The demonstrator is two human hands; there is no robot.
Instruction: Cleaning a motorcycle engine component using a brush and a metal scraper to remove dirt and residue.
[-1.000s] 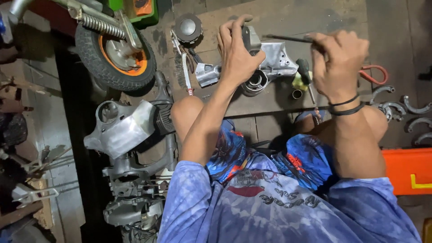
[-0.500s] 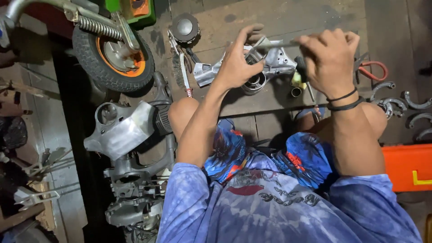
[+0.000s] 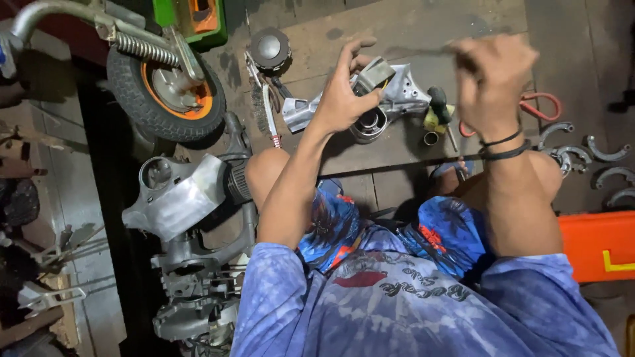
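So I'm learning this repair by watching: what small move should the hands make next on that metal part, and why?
Probably bring the right hand down so its thin tool meets the silver metal casting. That hand is raised and blurred above the board, while the left hand braces the casting with a small grey block pressed on top, so the part looks ready for it.

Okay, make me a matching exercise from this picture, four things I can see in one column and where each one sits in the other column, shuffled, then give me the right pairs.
Things:
1. small wheel with orange hub
2. round black cap
3. red-handled pliers
4. orange box

Places:
A. right edge of view, beside the person's knee
B. far left, under a coil spring
C. just right of the right hand
D. on the board, beyond the left hand

Pairs: 1-B, 2-D, 3-C, 4-A
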